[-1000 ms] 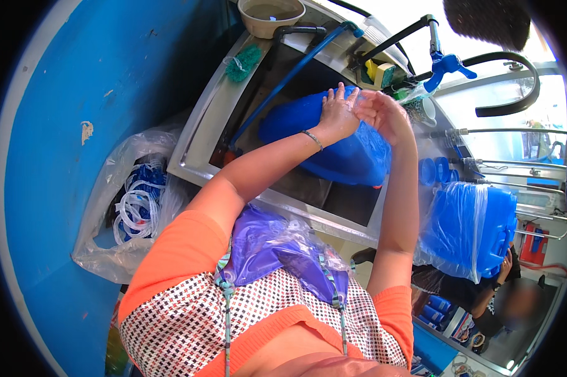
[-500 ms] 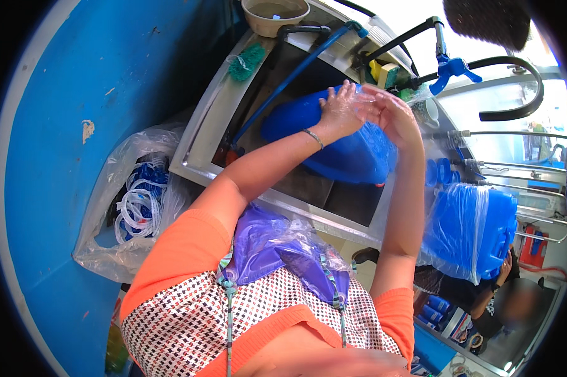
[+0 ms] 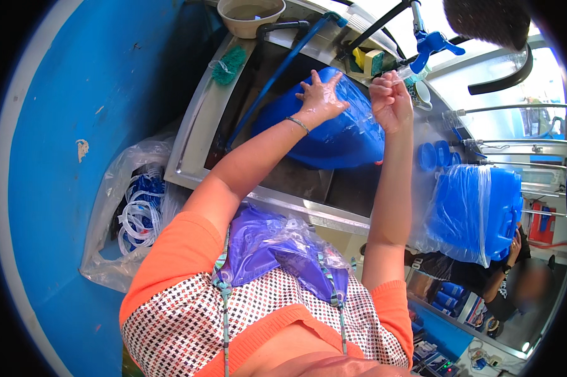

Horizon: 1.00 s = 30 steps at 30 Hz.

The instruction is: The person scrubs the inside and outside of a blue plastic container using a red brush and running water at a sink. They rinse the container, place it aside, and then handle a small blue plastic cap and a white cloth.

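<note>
Blue plastic container (image 3: 352, 133), wet and glossy, lying inside metal-rimmed sink (image 3: 183, 168). Beige bowl (image 3: 251, 29) at far corner, holding liquid (image 3: 252, 9); clear bag (image 3: 101, 264) at left, holding white coils (image 3: 137, 218) and blue pieces (image 3: 148, 183). Left hand (image 3: 323, 100) spread, fingers fanned over container, contact unclear. Right hand (image 3: 390, 103) near blue tap (image 3: 430, 46), fingers curled; cannot tell whether gripping anything.

Basically everything's shot from a head-worn fisheye, aimed steeply down over the orange-trimmed checked top (image 3: 258, 295) toward the silver metal-rimmed sink (image 3: 198, 125), pretty close in, with straight edges bent near the round dark border.
</note>
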Each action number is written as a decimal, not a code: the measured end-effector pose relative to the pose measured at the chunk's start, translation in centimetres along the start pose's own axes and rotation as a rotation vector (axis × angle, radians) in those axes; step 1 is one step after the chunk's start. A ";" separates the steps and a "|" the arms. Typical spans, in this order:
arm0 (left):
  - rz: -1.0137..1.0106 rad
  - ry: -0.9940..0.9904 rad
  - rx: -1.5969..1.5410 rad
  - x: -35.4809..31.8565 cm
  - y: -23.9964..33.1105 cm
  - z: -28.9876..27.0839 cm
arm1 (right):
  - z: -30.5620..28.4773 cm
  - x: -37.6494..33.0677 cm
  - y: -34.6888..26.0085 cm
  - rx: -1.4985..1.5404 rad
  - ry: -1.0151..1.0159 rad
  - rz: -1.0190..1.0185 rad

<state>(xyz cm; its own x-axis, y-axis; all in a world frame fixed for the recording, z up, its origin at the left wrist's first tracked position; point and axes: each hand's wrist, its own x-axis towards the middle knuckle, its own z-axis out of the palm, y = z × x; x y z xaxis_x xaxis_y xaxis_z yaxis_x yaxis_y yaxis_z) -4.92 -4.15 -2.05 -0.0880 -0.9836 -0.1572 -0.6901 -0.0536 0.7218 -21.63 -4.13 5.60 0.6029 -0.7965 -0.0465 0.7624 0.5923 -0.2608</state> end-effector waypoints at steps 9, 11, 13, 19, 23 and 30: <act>-0.004 0.073 -0.058 2.4 -4.9 -1.3 | 1.8 0.9 -0.5 -0.127 -0.152 -0.053; 0.003 0.087 -0.114 2.4 -6.5 -1.6 | -0.1 0.6 -1.8 -0.552 -0.003 -0.118; 0.039 0.140 -0.108 1.9 -7.8 -1.5 | -3.6 0.1 -2.8 -1.531 0.237 -0.427; 0.114 0.280 -0.154 -2.2 -10.1 -1.3 | -15.8 -6.3 -0.8 -1.106 1.277 0.245; 0.098 0.376 -0.163 -5.1 -11.7 -1.8 | -15.9 -6.8 1.4 -1.046 0.982 -0.011; 0.141 0.397 -0.268 -9.0 -16.7 -5.2 | -11.1 -5.4 5.2 -0.826 0.755 0.043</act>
<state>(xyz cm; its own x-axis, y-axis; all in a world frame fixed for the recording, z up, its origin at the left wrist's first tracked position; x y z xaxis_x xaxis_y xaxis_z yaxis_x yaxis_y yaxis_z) 11.07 4.67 -9.19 0.1490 -0.9712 0.1859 -0.4779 0.0939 0.8734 -23.55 1.83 -6.24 0.1138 -0.8130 -0.5710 0.1848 0.5820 -0.7919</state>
